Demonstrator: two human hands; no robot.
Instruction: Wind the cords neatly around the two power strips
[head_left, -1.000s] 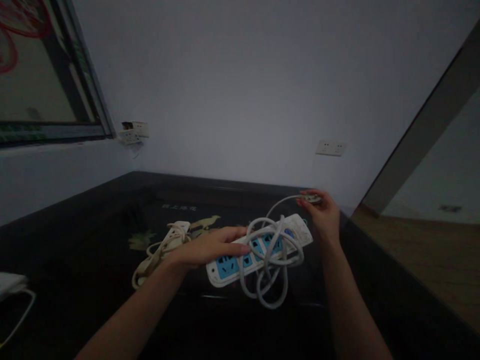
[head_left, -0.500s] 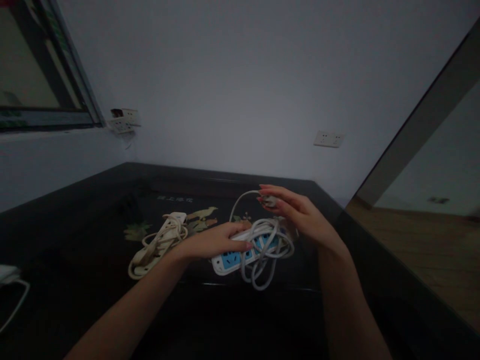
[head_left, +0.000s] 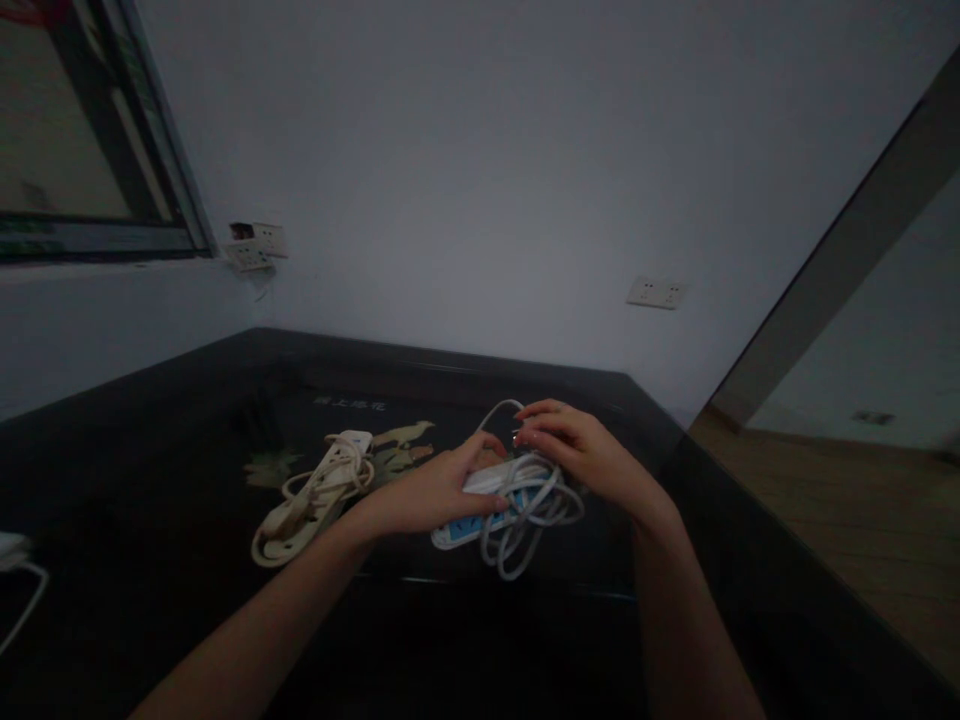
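Observation:
A white power strip with blue sockets [head_left: 463,529] is in front of me on the dark table, its white cord [head_left: 517,545] looped in a loose bundle around its right part. My left hand [head_left: 442,485] grips the strip near its middle, thumb on top and fingers behind. At the strip's right end, my right hand [head_left: 574,440] pinches the plug at the cord's end, which the fingers mostly cover. From there a stretch of cord arches back toward my left hand. Left of my left forearm lies a second, cream power strip [head_left: 319,500] wrapped in its own cord.
The glossy black table [head_left: 450,640] carries a flower-and-bird print. A white device with a cable [head_left: 15,552] sits at the left edge. On the wall are a socket plate [head_left: 656,292] and loose outlets [head_left: 251,256] beside a window. Wooden floor [head_left: 832,510] lies right.
My right hand has come down with the plug, closer to the cord bundle, and its fingers now cover more of the plug. My left hand still holds the strip. The view has shifted slightly.

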